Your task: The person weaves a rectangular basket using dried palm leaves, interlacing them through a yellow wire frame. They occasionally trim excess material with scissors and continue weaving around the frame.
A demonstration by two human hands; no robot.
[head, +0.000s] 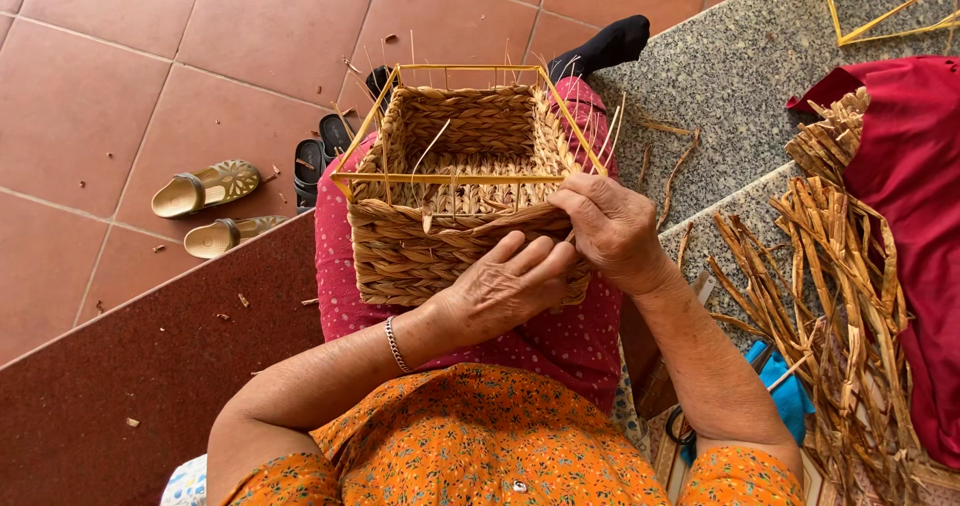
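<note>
A half-woven rectangular straw basket (440,236) on a yellow wire frame (460,178) rests on my lap. My left hand (505,286) presses against the basket's near wall, its fingers curled on a braided straw strand (515,221). My right hand (610,228) grips the same strand at the basket's near right corner, pinching it against the weave. Loose straw ends stick up inside the basket.
A pile of dried straw strips (830,286) lies on the grey stone step at right, beside a red cloth (915,196). Cream sandals (205,188) and dark sandals (318,156) sit on the tiled floor at left. Another yellow frame (880,11) stands top right.
</note>
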